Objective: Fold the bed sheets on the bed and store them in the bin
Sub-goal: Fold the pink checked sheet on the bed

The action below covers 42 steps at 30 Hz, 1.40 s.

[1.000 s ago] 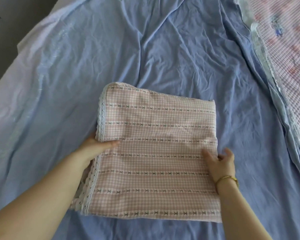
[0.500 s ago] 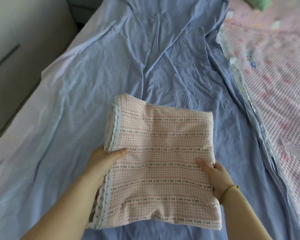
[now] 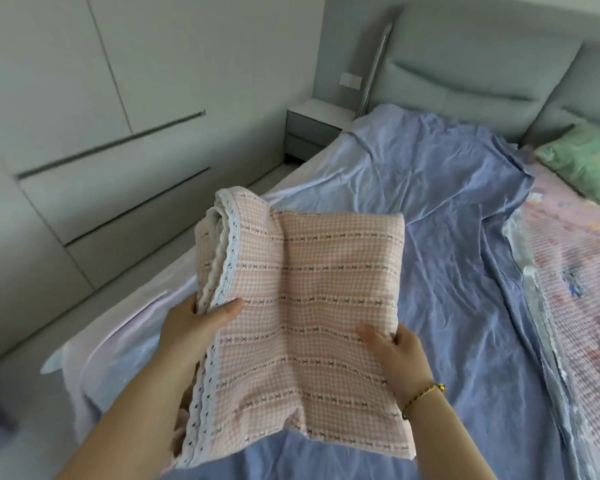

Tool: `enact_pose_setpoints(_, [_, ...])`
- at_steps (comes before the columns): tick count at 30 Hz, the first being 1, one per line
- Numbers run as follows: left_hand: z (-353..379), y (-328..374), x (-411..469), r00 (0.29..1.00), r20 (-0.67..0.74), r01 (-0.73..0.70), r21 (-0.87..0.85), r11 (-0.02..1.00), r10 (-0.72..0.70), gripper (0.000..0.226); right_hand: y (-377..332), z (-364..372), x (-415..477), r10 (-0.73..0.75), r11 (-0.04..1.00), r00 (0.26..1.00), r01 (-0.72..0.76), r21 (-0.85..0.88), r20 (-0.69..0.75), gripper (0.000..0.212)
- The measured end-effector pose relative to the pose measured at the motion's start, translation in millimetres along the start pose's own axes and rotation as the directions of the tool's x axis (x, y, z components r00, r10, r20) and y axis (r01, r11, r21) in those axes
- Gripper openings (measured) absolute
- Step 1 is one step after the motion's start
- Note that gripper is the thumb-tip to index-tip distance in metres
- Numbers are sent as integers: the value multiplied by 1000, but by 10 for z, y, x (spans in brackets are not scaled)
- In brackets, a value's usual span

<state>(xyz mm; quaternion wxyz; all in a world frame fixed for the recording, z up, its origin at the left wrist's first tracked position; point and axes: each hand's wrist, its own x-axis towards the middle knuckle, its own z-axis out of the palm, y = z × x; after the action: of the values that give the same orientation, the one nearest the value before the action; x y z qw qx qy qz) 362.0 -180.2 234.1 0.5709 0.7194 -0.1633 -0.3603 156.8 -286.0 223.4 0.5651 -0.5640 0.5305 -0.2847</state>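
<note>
We find the left hand (image 3: 194, 320) gripping the lace-trimmed side of the folded pink gingham bed sheet (image 3: 309, 289), thumb laid across the top face and fingers hidden beneath the layers; the right hand (image 3: 395, 355) grips the opposite side, thumb on top and fingers curled round the edge; both hands are clamped on the cloth. A thin gold bracelet (image 3: 426, 393) sits on the right wrist.

The sheet is a thick rectangular bundle with rows of small dark bows and a white lace border (image 3: 222, 299) down its left side; it is held above the bed, far end tilted up, with a shallow crease running lengthwise near the lace; we cannot tell whether its near edge touches the bedding.

Below it lies a wrinkled pale blue sheet (image 3: 447, 220), spread flat over the mattress; just beside that, to the right, a pink patterned quilt (image 3: 575, 271) with a green pillow (image 3: 582, 161) at its head, against the grey-green padded headboard (image 3: 465, 64).

To the left stand a white-topped grey bedside cabinet (image 3: 312, 129), drawers shut, and pale flat-fronted wall cupboards (image 3: 84, 133), all closed.
</note>
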Motion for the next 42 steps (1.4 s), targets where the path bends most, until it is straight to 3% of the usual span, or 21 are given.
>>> enact_pose_setpoints(4, [-569, -60, -247, 989, -144, 20, -52, 998, -27, 40, -103, 581, -187, -38, 998, 982, 45, -33, 183, 13])
enact_pose_setpoints(8, [-1123, -155, -267, 972, -230, 48, -24, 999, -52, 51, -80, 1471, -482, -60, 992, 934, 95, -85, 353, 8])
enact_pose_setpoints(14, [-2766, -380, 11, 923, -366, 105, -61, 993, -120, 58, -121, 3129, -836, -52, 992, 854, 103, -71, 518, 18])
enact_pose_setpoints(21, [-4779, -646, 307, 863, -455, 160, -167, 973, -220, 28, -175, 5199, -1300, 0, 990, 769, 88, -106, 639, 19])
enact_pose_setpoints(23, [-5207, -696, 390, 856, -463, 151, -198, 969, -228, 17, -138, 5632, -1406, 37, 990, 756, 59, -125, 653, 19])
enact_pose_setpoints(29, [-6152, -905, 877, 835, -464, 223, -206, 953, -295, 18, -63, 6632, -1403, 132, 990, 739, -65, -126, 660, 17])
enact_pose_setpoints(37, [-7465, -1205, 1883, 757, -499, 389, -174, 905, -421, 36, 82, 8248, -1009, 293, 955, 708, -179, -237, 642, 11])
enact_pose_setpoints(42, [-8230, -1363, 2364, 739, -529, 455, -64, 888, -416, 38, 272, 9127, -1017, 496, 868, 665, -403, -292, 558, 8])
